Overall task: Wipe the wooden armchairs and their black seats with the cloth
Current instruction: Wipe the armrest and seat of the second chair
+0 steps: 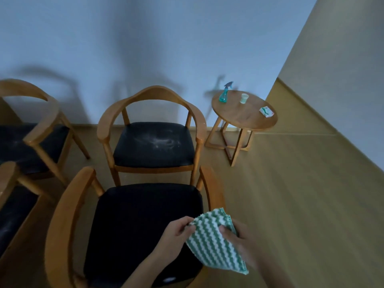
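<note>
The near wooden armchair's black padded seat (143,225) is lying open to you from above, with its curved wooden armrests (68,215) fencing both sides. A second wooden armchair with a dusty black seat (153,144) is standing just beyond, and two more wooden armchairs (20,146) are crowding your left. On your right, bare pale wooden floor (291,194) is stretching free up to a round wooden side table (239,116).

Ribbed cloth (216,242); wooden armchair (62,215), matt black seat (141,221).

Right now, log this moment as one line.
left hand: holds cloth | right hand: holds cloth | far middle seat: dusty
</note>
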Motion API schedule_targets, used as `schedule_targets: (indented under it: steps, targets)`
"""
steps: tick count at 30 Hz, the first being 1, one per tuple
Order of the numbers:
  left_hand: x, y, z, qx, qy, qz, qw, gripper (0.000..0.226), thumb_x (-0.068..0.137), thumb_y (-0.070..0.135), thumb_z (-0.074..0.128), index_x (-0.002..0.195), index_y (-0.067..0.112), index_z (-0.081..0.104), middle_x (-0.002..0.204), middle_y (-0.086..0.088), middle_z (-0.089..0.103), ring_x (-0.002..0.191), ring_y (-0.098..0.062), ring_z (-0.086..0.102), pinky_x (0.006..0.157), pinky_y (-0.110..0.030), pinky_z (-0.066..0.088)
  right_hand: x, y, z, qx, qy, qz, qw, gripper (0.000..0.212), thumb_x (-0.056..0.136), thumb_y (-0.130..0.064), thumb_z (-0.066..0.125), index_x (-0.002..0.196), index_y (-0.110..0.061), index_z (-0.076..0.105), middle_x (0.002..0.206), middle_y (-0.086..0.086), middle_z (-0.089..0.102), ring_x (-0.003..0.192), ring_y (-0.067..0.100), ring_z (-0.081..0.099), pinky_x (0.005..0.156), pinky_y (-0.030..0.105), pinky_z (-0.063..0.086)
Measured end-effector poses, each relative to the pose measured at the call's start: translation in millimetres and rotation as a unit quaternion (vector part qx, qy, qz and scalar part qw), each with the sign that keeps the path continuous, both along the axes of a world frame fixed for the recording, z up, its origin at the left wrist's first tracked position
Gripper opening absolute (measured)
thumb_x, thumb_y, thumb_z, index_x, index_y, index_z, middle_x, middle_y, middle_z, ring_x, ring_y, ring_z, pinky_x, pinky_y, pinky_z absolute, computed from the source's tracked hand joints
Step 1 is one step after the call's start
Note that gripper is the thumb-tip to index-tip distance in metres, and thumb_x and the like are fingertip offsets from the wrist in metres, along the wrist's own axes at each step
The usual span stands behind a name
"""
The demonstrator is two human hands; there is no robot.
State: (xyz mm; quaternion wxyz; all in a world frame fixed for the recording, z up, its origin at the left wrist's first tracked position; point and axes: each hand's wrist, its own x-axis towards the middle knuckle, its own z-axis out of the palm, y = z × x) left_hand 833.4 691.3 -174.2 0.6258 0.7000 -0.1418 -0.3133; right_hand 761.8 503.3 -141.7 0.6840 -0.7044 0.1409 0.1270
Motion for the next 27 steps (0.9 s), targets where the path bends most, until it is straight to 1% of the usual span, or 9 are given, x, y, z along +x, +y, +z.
schedule_targets:
  steps: [5,9,11,14,17,21,22,25,27]
  targets:
    - [-1,-44,10,0.001,-0.03,0.002,1.0,0.017,0.096,0.009,0.048,0.096,0.006,0.064,0.085,-0.008,0.063,0.078,-0.016,0.06,0.071,-0.024,0.045,-3,-42,3,-0.013,-0.008,-0.014,1.0,0.078,0.06,-0.069,0.071,0.111,-0.011,0.063,0.105,0.01,0.071,0.098,0.029,0.068,0.089,0.045,0.053]
    - [-5,-95,14,-0.012,-0.043,0.02,0.999,0.015,0.095,0.019,0.051,0.1,0.015,0.065,0.093,-0.004,0.067,0.085,-0.016,0.064,0.079,-0.031,0.049,-6,-91,12,-0.033,-0.05,-0.002,0.998,0.037,0.089,-0.043,0.056,0.11,-0.013,0.063,0.105,0.008,0.071,0.096,0.027,0.068,0.085,0.041,0.054]
    - [-7,-127,15,-0.002,-0.057,0.038,0.998,0.028,0.089,0.035,0.054,0.115,0.024,0.059,0.111,0.005,0.065,0.1,-0.006,0.062,0.088,-0.023,0.049,-6,-123,15,-0.049,-0.055,-0.006,0.997,0.024,0.093,-0.034,0.053,0.106,-0.018,0.064,0.102,0.005,0.072,0.094,0.022,0.069,0.083,0.035,0.055]
    - [-7,-169,17,0.086,-0.145,0.084,0.982,0.037,0.095,0.033,0.051,0.131,0.032,0.044,0.129,0.024,0.043,0.116,0.011,0.042,0.096,-0.008,0.035,-8,-180,19,-0.106,-0.061,-0.04,0.992,0.015,0.095,-0.03,0.051,0.098,-0.023,0.064,0.097,0.002,0.072,0.09,0.017,0.069,0.081,0.03,0.055]
    - [0,-189,-1,0.196,-0.174,0.078,0.962,0.047,0.096,0.026,0.051,0.141,0.024,0.037,0.139,0.017,0.035,0.134,-0.005,0.031,0.111,-0.027,0.03,-11,-238,18,-0.206,-0.065,-0.042,0.976,0.015,0.094,-0.039,0.052,0.093,-0.029,0.062,0.092,-0.001,0.07,0.088,0.015,0.067,0.084,0.035,0.05]
    - [3,-182,-41,0.419,-0.118,0.007,0.9,0.062,0.097,0.035,0.047,0.15,0.018,0.019,0.156,-0.005,0.018,0.143,-0.02,0.021,0.115,-0.034,0.023,-9,-299,10,-0.336,-0.041,-0.025,0.941,0.071,0.075,-0.075,0.036,0.095,-0.012,0.062,0.086,0.007,0.067,0.082,0.018,0.064,0.078,0.035,0.047]
    - [2,-177,-48,0.463,-0.107,-0.019,0.88,0.064,0.098,0.038,0.045,0.15,0.017,0.015,0.157,-0.007,0.014,0.143,-0.021,0.019,0.116,-0.033,0.023,-6,-310,7,-0.351,-0.043,-0.025,0.935,0.071,0.079,-0.073,0.036,0.095,-0.008,0.061,0.086,0.011,0.066,0.081,0.02,0.063,0.075,0.034,0.046]
    - [9,-168,-59,0.521,-0.088,-0.058,0.847,0.065,0.098,0.044,0.041,0.15,0.018,0.011,0.158,-0.007,0.012,0.143,-0.022,0.019,0.115,-0.034,0.024,9,-333,4,-0.367,-0.047,-0.029,0.928,0.024,0.096,-0.036,0.048,0.092,-0.014,0.057,0.084,0.003,0.063,0.081,0.017,0.059,0.068,0.025,0.035]
    - [24,-170,-60,0.538,-0.097,-0.065,0.835,0.065,0.098,0.044,0.04,0.15,0.017,0.012,0.157,-0.007,0.013,0.143,-0.021,0.02,0.115,-0.033,0.024,24,-344,-1,-0.383,-0.046,-0.016,0.923,0.011,0.097,-0.028,0.049,0.091,-0.019,0.053,0.08,-0.004,0.058,0.08,0.012,0.055,0.067,0.022,0.033]
